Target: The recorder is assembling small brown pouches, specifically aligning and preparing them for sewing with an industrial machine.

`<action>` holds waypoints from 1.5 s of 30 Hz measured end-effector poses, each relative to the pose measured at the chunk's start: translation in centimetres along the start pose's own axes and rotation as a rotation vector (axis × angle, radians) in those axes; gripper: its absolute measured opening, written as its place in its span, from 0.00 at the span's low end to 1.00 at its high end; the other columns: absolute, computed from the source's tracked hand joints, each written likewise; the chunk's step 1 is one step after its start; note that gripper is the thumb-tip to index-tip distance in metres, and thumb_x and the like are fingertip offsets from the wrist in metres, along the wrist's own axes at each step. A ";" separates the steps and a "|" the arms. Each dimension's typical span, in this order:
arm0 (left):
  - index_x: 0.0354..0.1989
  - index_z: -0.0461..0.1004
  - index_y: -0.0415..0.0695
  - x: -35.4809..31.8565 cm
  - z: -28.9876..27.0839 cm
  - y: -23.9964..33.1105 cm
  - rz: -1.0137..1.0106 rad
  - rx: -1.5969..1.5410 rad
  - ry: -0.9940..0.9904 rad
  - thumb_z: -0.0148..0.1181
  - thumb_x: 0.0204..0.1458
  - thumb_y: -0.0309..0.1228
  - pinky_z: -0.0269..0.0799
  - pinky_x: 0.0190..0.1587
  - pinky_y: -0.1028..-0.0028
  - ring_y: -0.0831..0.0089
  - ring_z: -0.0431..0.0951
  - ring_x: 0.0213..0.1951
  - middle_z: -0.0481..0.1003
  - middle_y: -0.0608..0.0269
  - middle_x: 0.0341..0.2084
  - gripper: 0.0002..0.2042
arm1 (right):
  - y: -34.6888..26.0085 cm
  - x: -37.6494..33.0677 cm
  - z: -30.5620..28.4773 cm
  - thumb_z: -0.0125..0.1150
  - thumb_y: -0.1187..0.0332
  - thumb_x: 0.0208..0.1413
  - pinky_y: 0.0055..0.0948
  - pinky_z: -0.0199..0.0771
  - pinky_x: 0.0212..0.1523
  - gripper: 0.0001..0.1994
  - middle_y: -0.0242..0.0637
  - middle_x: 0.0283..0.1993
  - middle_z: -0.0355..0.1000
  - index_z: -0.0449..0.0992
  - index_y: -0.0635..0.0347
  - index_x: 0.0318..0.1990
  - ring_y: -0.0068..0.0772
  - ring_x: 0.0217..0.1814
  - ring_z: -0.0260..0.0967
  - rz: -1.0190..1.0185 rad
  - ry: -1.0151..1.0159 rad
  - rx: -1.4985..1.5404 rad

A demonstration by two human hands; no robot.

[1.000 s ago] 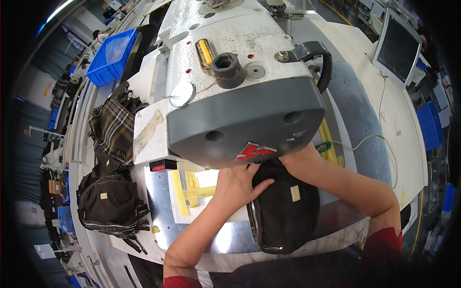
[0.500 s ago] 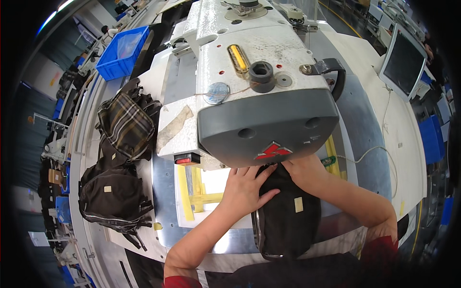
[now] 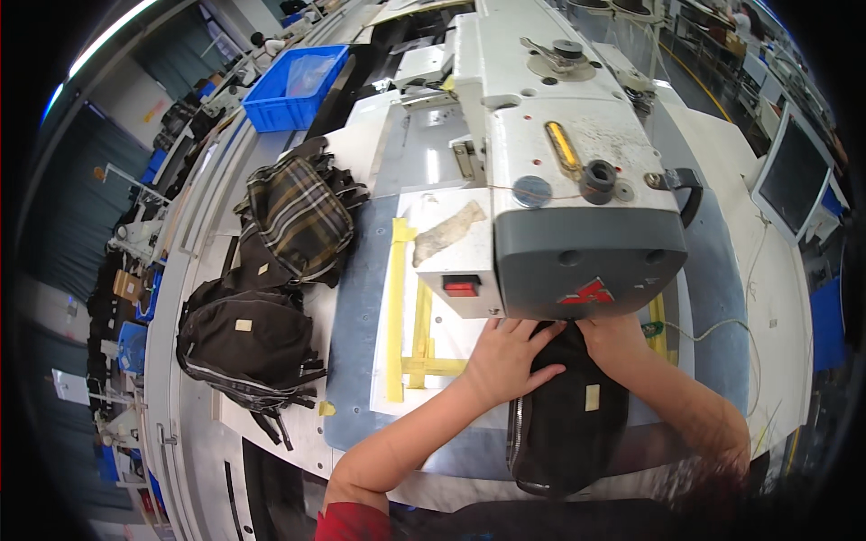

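A black fabric bag (image 3: 564,437) with a zipper along its left side and a small pale label lies below the head of a large white and grey sewing machine (image 3: 591,261). My left hand (image 3: 512,362) rests at the bag's upper left edge, fingers stretched forward and thumb apart on the cloth. Some of its fingertips reach the machine head's lower edge. On the upper right part of the bag lies my right hand (image 3: 615,347). Its fingers go under the machine head and are hidden, as is the bag's far end.
To the left lie a black backpack (image 3: 248,338) and a plaid backpack (image 3: 300,219). Behind them stands a blue crate (image 3: 296,88) with clear plastic inside. Yellow tape strips (image 3: 397,311) mark the white plate. A monitor (image 3: 794,171) stands at right, with a pale cable (image 3: 722,326) below.
The whole view has shifted, so the machine, backpacks and crate appear farther right. Both hands keep nearly the same place on the bag and under the machine head.
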State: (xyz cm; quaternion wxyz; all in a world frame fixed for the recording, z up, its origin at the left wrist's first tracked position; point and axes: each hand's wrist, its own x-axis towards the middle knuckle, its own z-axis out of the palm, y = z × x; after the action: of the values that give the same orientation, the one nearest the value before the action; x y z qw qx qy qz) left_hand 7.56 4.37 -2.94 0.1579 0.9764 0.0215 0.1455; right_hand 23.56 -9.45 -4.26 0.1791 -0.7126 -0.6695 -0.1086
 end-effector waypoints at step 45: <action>0.52 0.71 0.48 0.4 1.1 -1.1 -0.022 -0.115 0.024 0.60 0.48 0.47 0.59 0.56 0.60 0.55 0.65 0.55 0.66 0.53 0.50 0.24 | 1.1 0.9 0.6 0.51 0.75 0.46 0.44 0.72 0.35 0.09 0.44 0.35 0.72 0.75 0.61 0.36 0.50 0.37 0.71 0.051 0.084 0.077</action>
State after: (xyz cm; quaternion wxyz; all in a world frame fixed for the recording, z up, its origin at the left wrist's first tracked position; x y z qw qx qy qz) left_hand 8.26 5.16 -4.15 0.2153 0.9636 0.0259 0.1566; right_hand 24.72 -8.39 -4.57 0.2372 -0.7168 -0.6467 -0.1080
